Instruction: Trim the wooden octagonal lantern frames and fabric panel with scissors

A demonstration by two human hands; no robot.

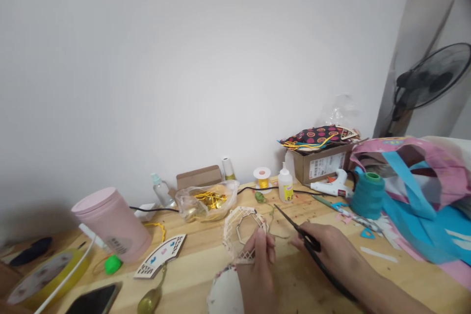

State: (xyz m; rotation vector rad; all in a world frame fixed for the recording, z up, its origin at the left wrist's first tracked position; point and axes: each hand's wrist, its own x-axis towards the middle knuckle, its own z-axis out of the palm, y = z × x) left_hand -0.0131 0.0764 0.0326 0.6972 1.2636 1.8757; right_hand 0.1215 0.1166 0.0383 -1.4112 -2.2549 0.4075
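Note:
My left hand (259,250) pinches the lower right edge of a pale wooden lattice ring (228,233), which has an open eight-sided middle. In my right hand (327,248) is a pair of black scissors (289,217), its pointed end slanting up and left, just right of the ring. Between the scissors and the ring, a thin green cord (271,221) curves across the table. A small green bead-like piece (260,197) lies behind the ring, near the cord. My fingers hide part of the ring and much of the scissors' handles.
Left stand a pink canister (114,223), a fan-shaped wooden piece (161,256), a gold ornament (150,299) and a phone (94,299). Behind are a plastic bag of gold pieces (208,201), a yellow spool (262,179) and a glue bottle (285,186). Right: teal thread (368,196), a glue gun (331,186).

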